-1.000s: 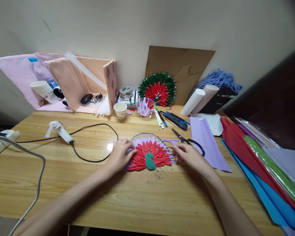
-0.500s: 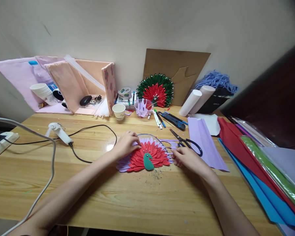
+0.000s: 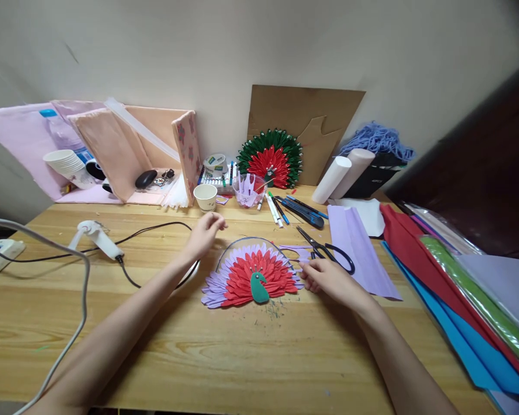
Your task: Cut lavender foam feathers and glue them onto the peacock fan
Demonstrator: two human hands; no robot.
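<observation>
A paper peacock (image 3: 259,274) lies flat on the wooden table, with a green body, red inner petals and lilac outer petals. Behind its petals arches a dark curved outline. My left hand (image 3: 207,233) is raised off the craft at its upper left, near the white paper cup (image 3: 205,197); its fingers are loosely bent and nothing shows in them. At the peacock's right edge, my right hand (image 3: 322,279) has its fingers curled together beside the lilac petals. Whatever they pinch is hidden. Black-handled scissors (image 3: 326,251) lie just behind that hand.
A white glue gun (image 3: 99,237) with a black cable lies at left. Lilac crepe paper (image 3: 363,253) and coloured sheets (image 3: 450,300) cover the right side. Markers (image 3: 273,208), a utility knife (image 3: 305,213) and a green-and-red peacock (image 3: 270,158) are at the back.
My left hand has lifted off the petals and moved left and away from me. The right hand stays at the peacock's right edge. The view has shifted slightly.
</observation>
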